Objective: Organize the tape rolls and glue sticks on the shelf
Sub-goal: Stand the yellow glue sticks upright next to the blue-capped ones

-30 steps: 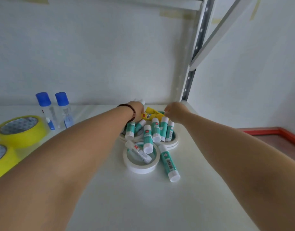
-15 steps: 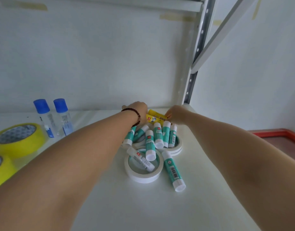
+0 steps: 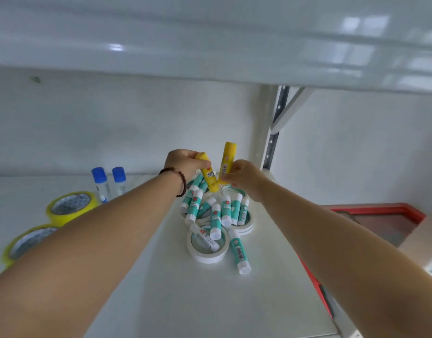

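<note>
A white shelf (image 3: 161, 301) carries yellow tape rolls (image 3: 71, 206) at left and teal glue sticks (image 3: 216, 215) heaped over white tape rolls (image 3: 207, 254) mid-shelf. Above that heap, the left hand (image 3: 185, 163) and right hand (image 3: 241, 176) each clasp one yellow glue stick (image 3: 227, 159), fingers wrapped tight.

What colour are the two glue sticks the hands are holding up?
Both glue sticks are yellow, one in the left hand and one in the right hand; the head view shows them.

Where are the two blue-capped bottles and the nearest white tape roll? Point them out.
blue-capped bottles (image 3: 98, 173), head view, left bottle's cap.
nearest white tape roll (image 3: 205, 257), head view, front outer wall.
</note>
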